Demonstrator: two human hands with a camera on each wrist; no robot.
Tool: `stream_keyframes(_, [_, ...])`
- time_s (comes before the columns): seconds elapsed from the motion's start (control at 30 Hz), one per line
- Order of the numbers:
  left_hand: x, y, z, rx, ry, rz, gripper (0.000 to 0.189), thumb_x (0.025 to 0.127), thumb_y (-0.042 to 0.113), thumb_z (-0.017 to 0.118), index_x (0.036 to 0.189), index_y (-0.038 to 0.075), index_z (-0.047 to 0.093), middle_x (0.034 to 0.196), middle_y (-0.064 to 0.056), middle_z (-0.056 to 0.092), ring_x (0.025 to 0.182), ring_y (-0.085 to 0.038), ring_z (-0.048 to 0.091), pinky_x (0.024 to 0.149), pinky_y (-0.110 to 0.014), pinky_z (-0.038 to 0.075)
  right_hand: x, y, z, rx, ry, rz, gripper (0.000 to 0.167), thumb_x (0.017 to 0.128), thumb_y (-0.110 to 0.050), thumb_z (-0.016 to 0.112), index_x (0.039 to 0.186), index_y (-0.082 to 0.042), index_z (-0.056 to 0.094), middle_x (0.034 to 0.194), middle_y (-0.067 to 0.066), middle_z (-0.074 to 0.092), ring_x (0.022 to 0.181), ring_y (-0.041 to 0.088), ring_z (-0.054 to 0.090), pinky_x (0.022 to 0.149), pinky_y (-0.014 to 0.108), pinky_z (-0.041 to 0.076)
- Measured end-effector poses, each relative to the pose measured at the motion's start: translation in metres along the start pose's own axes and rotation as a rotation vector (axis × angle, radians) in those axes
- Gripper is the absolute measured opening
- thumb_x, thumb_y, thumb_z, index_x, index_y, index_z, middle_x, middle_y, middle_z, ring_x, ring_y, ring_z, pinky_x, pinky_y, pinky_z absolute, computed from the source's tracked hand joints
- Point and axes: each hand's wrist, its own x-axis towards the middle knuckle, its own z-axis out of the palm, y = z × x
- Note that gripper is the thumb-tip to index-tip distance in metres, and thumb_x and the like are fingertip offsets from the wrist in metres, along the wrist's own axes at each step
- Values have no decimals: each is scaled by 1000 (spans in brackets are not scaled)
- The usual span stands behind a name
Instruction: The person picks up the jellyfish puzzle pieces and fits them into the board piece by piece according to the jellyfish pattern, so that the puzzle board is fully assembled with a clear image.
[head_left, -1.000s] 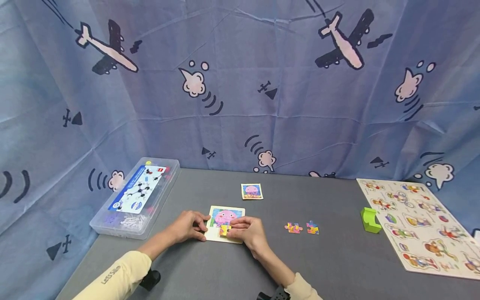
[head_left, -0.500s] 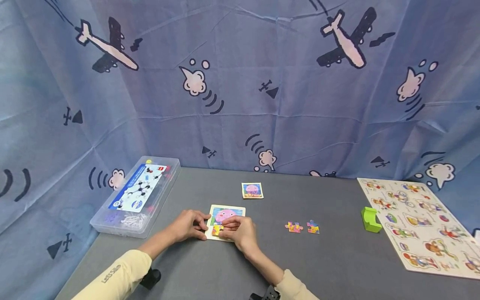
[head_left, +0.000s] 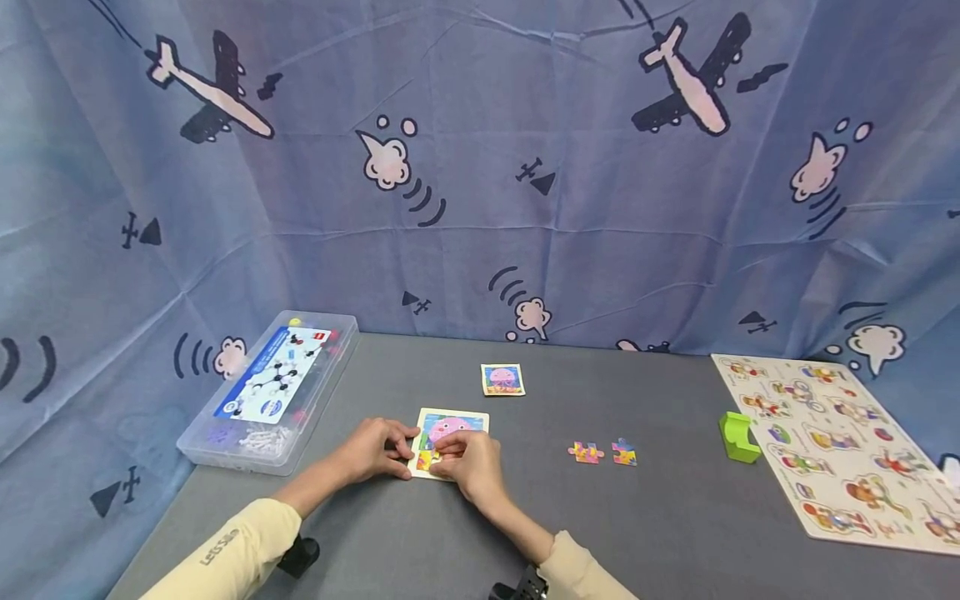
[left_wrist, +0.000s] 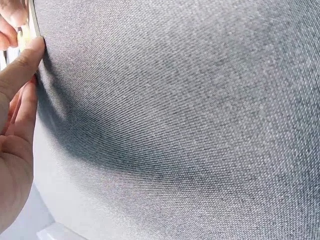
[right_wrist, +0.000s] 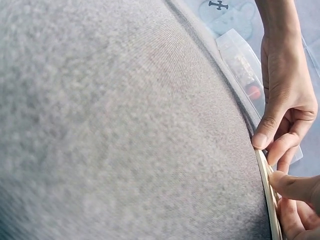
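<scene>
A small cream-rimmed puzzle board (head_left: 456, 412) with a pink octopus picture lies flat on the table in the head view. My left hand (head_left: 375, 450) grips its left edge, thumb near the front corner and fingertip higher up. Over the board's lower left part, my right hand (head_left: 474, 467) pinches a yellow puzzle piece (head_left: 425, 459), which sits low over the left corner and is partly hidden by the fingers. The right wrist view shows the left thumb (right_wrist: 261, 139) on the board's edge (right_wrist: 265, 175), close to the right hand's fingers.
Two loose puzzle pieces (head_left: 586, 452) (head_left: 624, 452) lie right of the board. A small octopus picture card (head_left: 502, 380) is behind it. At left stands a clear plastic case (head_left: 277, 392); at right are a green block (head_left: 740, 437) and a large picture board (head_left: 840, 454).
My right hand has moved left across the board with the yellow piece, bringing it to the lower left corner. The left hand stays at the board's left edge.
</scene>
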Motion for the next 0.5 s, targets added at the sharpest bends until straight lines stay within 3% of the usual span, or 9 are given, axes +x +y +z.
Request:
stream_keyframes(0.17, [0, 2, -1, 10, -5, -25, 17, 65, 9, 86, 74, 5, 72, 113, -20, 67, 103, -35, 63, 79, -29, 52, 1, 1, 3, -12, -19, -23, 26, 58, 10, 84, 80, 5, 72, 71, 11, 71, 61, 12, 66, 53, 17, 49])
stream_keyframes(0.37, [0, 0, -1, 9, -1, -9, 19, 64, 10, 87, 73, 5, 72, 111, -21, 67, 102, -35, 64, 77, -28, 53, 1, 4, 2, -25, -27, -36, 28, 58, 8, 85, 82, 3, 72, 72, 8, 71, 58, 3, 59, 53, 16, 48])
stream_keyframes(0.5, [1, -1, 1, -5, 0, -11, 18, 64, 10, 87, 73, 5, 72, 111, -21, 67, 102, -35, 63, 75, -25, 53, 1, 4, 1, 18, -28, -11, 30, 57, 10, 84, 83, 5, 71, 73, 11, 70, 58, 5, 59, 53, 15, 48])
